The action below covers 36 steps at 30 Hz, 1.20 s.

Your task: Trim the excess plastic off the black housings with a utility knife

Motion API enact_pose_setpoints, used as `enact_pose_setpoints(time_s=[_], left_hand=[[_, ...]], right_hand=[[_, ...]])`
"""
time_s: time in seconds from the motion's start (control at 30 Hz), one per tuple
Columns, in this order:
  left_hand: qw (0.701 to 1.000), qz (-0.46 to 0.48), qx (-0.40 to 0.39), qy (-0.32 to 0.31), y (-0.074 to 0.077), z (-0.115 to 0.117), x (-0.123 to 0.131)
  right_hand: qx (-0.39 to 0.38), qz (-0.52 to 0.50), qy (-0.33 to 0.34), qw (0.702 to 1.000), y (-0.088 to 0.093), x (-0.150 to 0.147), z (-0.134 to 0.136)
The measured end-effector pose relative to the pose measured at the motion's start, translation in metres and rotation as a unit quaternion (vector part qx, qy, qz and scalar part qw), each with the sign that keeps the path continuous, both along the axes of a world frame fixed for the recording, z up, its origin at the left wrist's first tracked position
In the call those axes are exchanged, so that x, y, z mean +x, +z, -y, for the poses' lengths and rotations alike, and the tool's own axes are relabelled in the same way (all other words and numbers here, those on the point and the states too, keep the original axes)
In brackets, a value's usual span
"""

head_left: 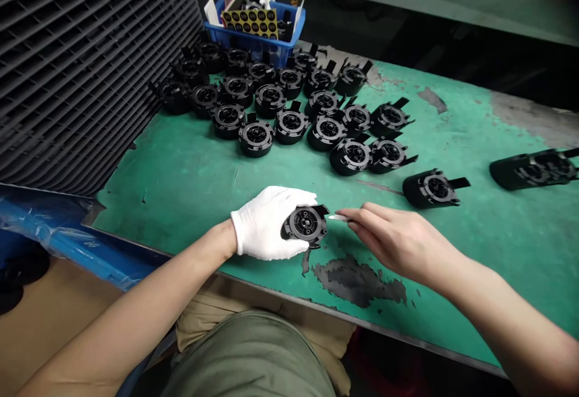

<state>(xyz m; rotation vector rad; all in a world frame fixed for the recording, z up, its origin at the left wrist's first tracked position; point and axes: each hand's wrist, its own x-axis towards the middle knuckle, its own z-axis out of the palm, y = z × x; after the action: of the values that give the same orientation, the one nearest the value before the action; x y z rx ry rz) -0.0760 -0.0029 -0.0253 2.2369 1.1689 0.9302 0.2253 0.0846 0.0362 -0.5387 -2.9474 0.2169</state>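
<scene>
My left hand (pixel 271 223), in a white glove, is wrapped round a round black plastic housing (pixel 307 223) close to the table's front edge. The housing's ringed face with its hub points up, and a flat tab sticks out at its upper right. My bare right hand (pixel 384 234) pinches a small pale blade (pixel 338 218) between thumb and fingers. Its tip points left at the housing, a short gap away from the rim. Most of the blade's back end is hidden by my fingers.
Several like housings (pixel 256 137) stand in rows behind my hands, with a few more (pixel 436 189) to the right. A blue bin (pixel 253 41) holds a sheet of round stickers (pixel 251 23). Stacked dark grids (pixel 90 71) rise at left. The green table top (pixel 190 161) is worn through in patches.
</scene>
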Motion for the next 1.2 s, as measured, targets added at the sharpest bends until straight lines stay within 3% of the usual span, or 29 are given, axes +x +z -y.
enact_pose_setpoints(time_s=[0.17, 0.27, 0.4, 0.53, 0.7, 0.8, 0.87, 1.03, 1.1, 1.2], left_hand=[[0.999, -0.026, 0.013, 0.028, -0.008, 0.006, 0.003], [0.999, -0.034, 0.003, 0.031, -0.01, 0.005, 0.005], [0.999, -0.036, 0.015, 0.027, -0.01, 0.002, 0.005], [0.998, -0.042, 0.028, 0.026, -0.008, 0.001, 0.006], [0.999, -0.036, 0.008, 0.018, -0.007, -0.001, 0.006], [0.999, -0.035, -0.016, 0.023, -0.007, -0.002, 0.005], [0.997, -0.038, -0.038, 0.061, -0.008, -0.002, 0.006], [0.963, -0.053, -0.074, 0.255, -0.006, 0.009, 0.019], [0.956, -0.073, -0.082, 0.272, -0.002, 0.02, 0.026], [0.957, -0.083, -0.106, 0.255, 0.008, 0.038, 0.032]], right_hand=[[-0.009, 0.011, -0.099, 0.995, -0.011, 0.005, 0.063], [0.011, 0.014, -0.141, 0.99, -0.023, -0.003, 0.082], [0.072, 0.045, -0.166, 0.982, -0.028, -0.014, 0.094], [0.119, 0.104, -0.166, 0.973, -0.015, -0.025, 0.107], [0.105, 0.106, -0.149, 0.978, -0.009, -0.03, 0.111], [0.045, 0.065, -0.151, 0.985, -0.012, -0.023, 0.099], [-0.01, 0.003, -0.169, 0.986, -0.013, -0.016, 0.09], [-0.077, -0.106, -0.202, 0.971, -0.016, -0.013, 0.089], [-0.06, -0.091, -0.178, 0.978, -0.024, -0.017, 0.096], [0.026, -0.057, -0.17, 0.983, -0.035, -0.021, 0.098]])
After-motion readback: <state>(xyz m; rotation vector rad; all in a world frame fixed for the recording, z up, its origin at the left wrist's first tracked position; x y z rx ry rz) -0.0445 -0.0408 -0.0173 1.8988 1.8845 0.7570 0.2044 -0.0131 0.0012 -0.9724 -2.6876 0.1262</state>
